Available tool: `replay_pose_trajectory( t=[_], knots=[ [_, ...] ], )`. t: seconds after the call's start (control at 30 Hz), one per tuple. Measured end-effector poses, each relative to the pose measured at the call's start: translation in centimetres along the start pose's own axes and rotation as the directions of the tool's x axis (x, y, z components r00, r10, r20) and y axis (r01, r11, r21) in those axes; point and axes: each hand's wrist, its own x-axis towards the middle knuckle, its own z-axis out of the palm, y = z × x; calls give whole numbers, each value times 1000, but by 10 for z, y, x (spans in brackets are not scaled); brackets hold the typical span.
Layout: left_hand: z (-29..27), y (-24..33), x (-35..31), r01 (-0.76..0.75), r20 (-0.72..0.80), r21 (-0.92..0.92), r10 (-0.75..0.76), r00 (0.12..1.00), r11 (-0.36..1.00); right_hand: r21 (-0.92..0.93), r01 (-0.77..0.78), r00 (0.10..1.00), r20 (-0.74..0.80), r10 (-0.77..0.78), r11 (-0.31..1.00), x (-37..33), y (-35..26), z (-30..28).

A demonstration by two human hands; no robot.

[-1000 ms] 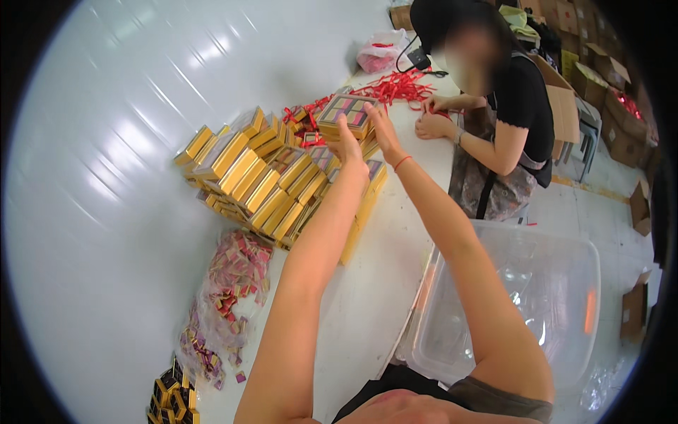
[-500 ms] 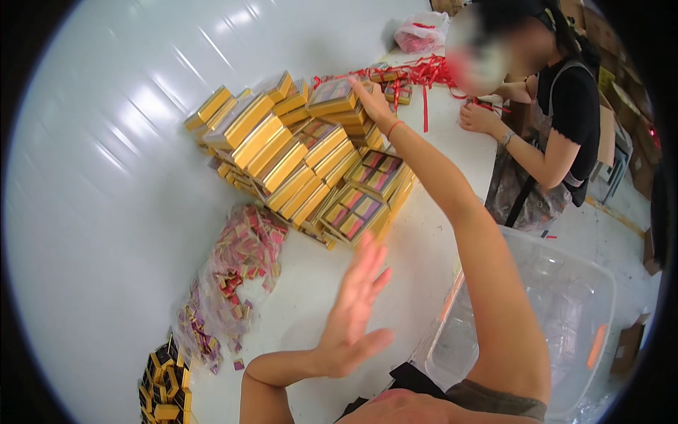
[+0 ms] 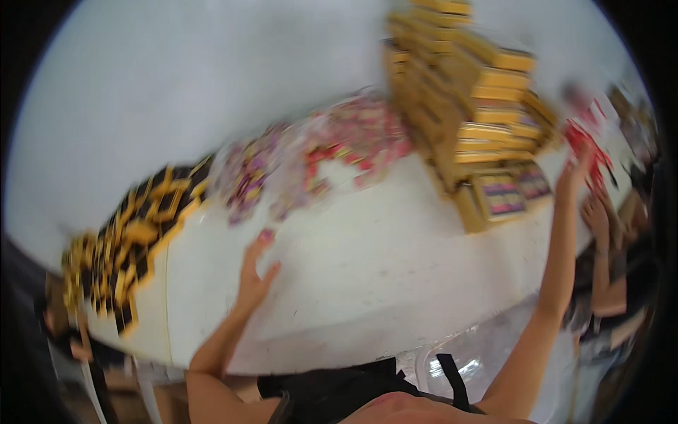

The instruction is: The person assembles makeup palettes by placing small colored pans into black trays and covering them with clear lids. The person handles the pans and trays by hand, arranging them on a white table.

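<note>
My left hand (image 3: 253, 272) hovers spread over the worktop (image 3: 395, 254), near the pink packets (image 3: 332, 152). Right hand (image 3: 575, 166) reaches beside the gold boxes (image 3: 480, 120); too blurred to tell its grip. I'd slow down.

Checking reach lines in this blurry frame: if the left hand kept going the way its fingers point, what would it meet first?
Probably the heap of small pink and red packets. The left hand is open over the white table, fingers pointing up and away toward that heap. Blur leaves depth uncertain.

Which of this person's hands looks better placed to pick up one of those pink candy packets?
Probably the left hand: it hovers open just below the pink packets on the white table. The right hand is stretched far off, beside the gold boxes.
</note>
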Motion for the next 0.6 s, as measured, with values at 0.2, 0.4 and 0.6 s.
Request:
replay_pose_trajectory(
  t=[0.2, 0.4, 0.6],
  knots=[
    [-151, -190, -53, 401, -561, 584, -6, 828, 706, -166, 513, 726, 608, -322, 842, -247, -53, 25],
    [-283, -279, -72, 880, -895, 283, -225, 385, 382, -358, 210, 267, 916, 298, 910, -400, -34, 22],
    [-281, -299, -121, 826, -700, 441, -442, 561, 351, -421, 258, 230, 901, 368, 869, -442, -6, 40]
  ],
)
